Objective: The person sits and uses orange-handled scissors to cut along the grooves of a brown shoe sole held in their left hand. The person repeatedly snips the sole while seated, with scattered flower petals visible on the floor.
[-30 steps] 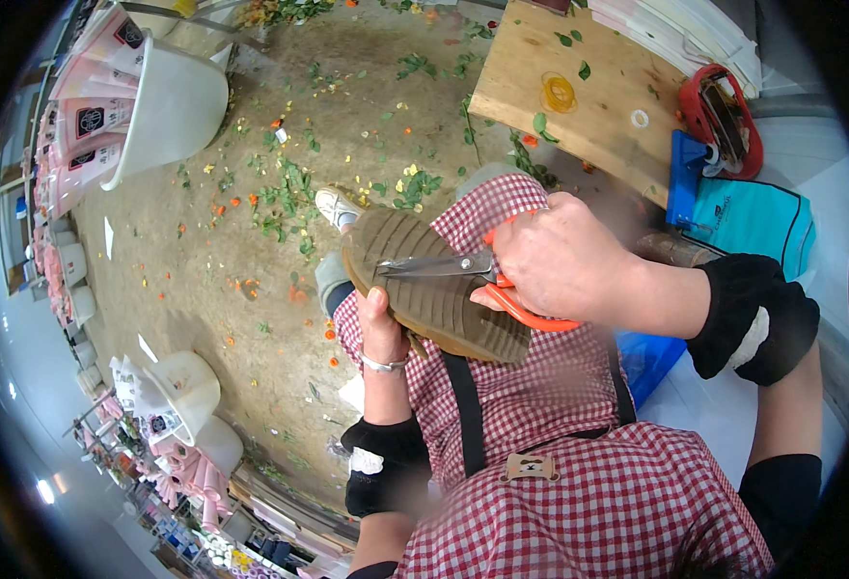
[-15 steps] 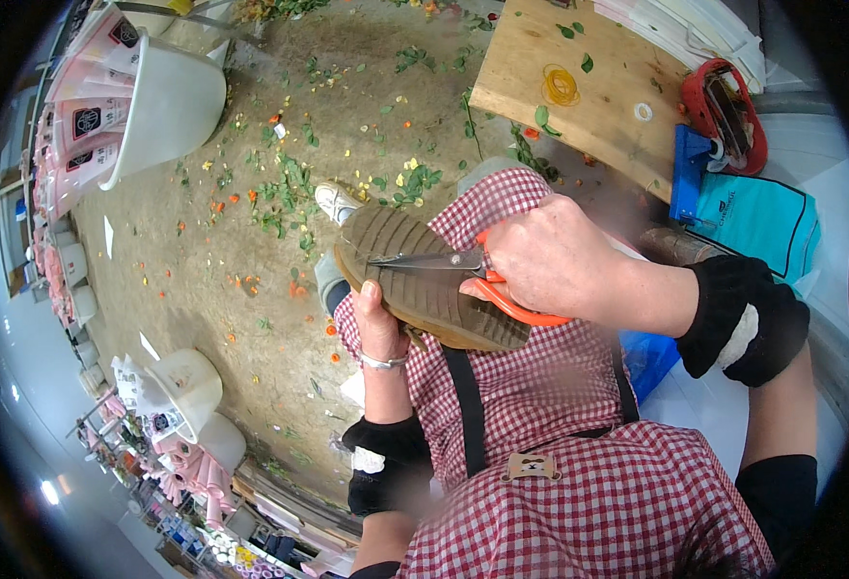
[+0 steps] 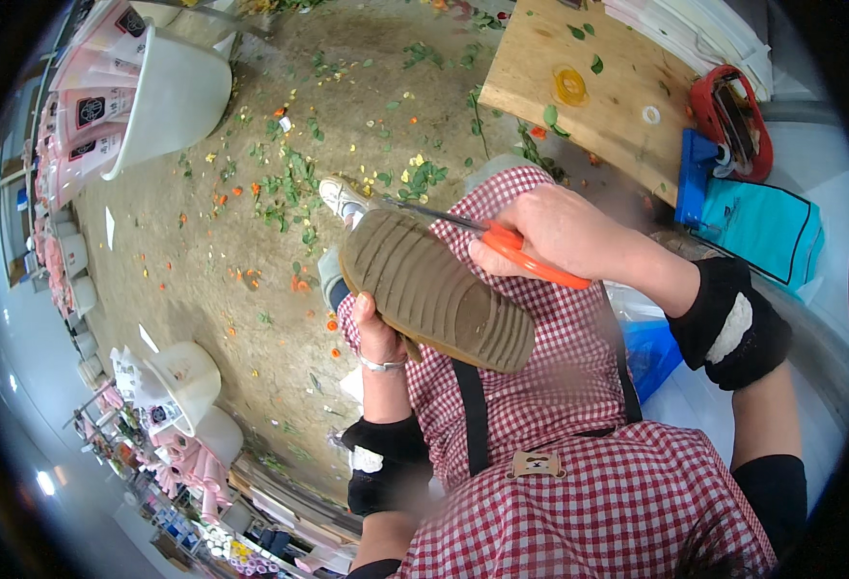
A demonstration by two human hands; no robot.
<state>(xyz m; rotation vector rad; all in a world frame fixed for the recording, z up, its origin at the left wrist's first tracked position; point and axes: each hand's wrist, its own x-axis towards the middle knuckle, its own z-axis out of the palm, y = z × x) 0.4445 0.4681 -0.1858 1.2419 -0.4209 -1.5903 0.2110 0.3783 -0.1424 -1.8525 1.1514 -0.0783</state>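
Observation:
My left hand (image 3: 376, 333) grips a brown shoe (image 3: 434, 289) by its edge, with the ridged sole turned up toward me. The thumb presses on the side of the sole, and the other fingers are hidden beneath. In my right hand (image 3: 560, 232) is a pair of scissors (image 3: 516, 253) with orange handles. Their dark blades point left, just past the upper edge of the shoe and apart from the sole's face. The shoe is held over my lap, above a red checked apron (image 3: 579, 492).
Leaves (image 3: 289, 183) and petals litter the floor. A wooden table (image 3: 617, 87) at upper right bears yellow rubber bands (image 3: 569, 87) and a red basket (image 3: 733, 125). Beside it lie a blue tool (image 3: 697, 174) and a teal bag (image 3: 762, 227). White buckets (image 3: 183, 92) stand at left.
The scissors have lifted off the sole and moved up to its far edge, along with my right hand. The shoe has turned slightly, showing more of its sole.

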